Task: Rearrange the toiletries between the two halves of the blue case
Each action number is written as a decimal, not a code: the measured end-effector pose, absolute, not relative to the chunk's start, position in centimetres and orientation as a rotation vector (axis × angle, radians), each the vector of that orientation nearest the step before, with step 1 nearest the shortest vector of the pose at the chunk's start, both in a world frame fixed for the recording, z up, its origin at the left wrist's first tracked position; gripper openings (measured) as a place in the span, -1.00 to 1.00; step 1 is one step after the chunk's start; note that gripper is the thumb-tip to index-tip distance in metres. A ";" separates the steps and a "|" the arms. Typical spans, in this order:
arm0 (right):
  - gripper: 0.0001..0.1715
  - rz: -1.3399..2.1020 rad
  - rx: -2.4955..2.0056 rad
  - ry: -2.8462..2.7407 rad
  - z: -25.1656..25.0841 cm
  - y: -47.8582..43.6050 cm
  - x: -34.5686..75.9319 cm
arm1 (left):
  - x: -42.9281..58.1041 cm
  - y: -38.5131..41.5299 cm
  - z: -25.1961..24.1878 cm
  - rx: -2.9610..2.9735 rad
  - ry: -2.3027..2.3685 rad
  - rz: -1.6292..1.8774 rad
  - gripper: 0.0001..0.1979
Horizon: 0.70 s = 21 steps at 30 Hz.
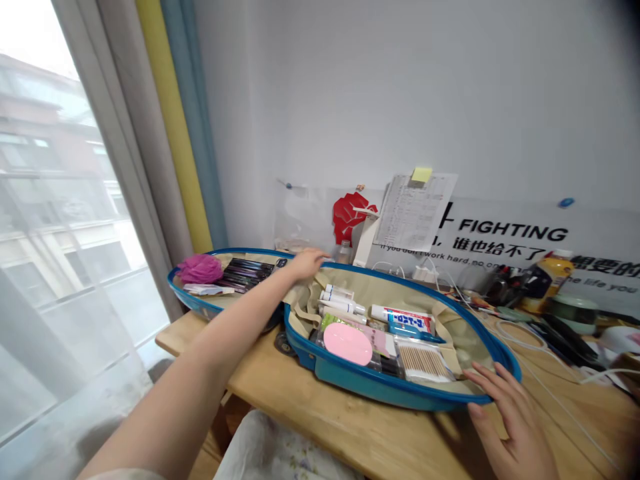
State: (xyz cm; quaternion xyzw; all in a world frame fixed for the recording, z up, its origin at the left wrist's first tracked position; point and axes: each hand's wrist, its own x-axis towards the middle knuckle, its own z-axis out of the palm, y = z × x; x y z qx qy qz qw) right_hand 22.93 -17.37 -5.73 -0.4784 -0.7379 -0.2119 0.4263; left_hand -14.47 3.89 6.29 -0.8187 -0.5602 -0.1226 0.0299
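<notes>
While pale daylight came through a sheer white curtain (pixel 60 300) at far left, a person leaned over a blue hard-shell case (pixel 380 390) lying open in 2 shallow, oval halves on a light wooden desk (pixel 350 427). Both halves were lined with beige cloth.

A fluffy magenta mesh puff (pixel 200 269) sat in the left half, just beside a row of slim, glossy dark tubes (pixel 247 273).

The left hand (pixel 305 263), at the end of a bare outstretched arm, lay palm down on the far rim where the 2 halves met. Its fingers were loosely extended and closed on nothing that could be seen.

The right half held several small white tubes (pixel 343 301), a smooth pink oval box (pixel 347 343), a white squeeze tube with red and blue print (pixel 405 319), and a clear rectangular box of cotton swabs (pixel 424 363) packed in neat rows.

The right hand (pixel 513 417) rested flat on the desk at the case's near right corner. Its fingers were spread and empty, with the fingertips at the blue rim.

A thin white cable (pixel 550 393) trailed across the wood at far right.
</notes>
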 end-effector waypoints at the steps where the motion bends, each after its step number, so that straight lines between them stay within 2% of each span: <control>1: -0.61 -0.524 -1.193 -1.840 -5.7 -17.4 22.9 | -16.4 3.6 6.8 -2.445 -1.807 -0.389 -0.55; 5: -0.63 -0.527 -1.191 -1.843 -5.8 -17.3 23.0 | -25.4 1.5 7.8 -2.036 -2.198 -0.328 -0.51; 10: -0.60 -0.569 -1.191 -1.850 -5.7 -17.3 23.0 | -34.4 -2.5 7.1 -1.521 -2.598 -0.181 -0.24; 13: -0.60 -0.594 -1.182 -1.856 -5.7 -17.3 22.9 | -37.0 -3.9 6.2 -1.430 -2.705 -0.121 -0.17; 21: -0.61 -0.563 -1.191 -1.841 -5.7 -17.5 22.7 | -37.9 -5.0 5.4 -1.433 -2.687 -0.168 -0.58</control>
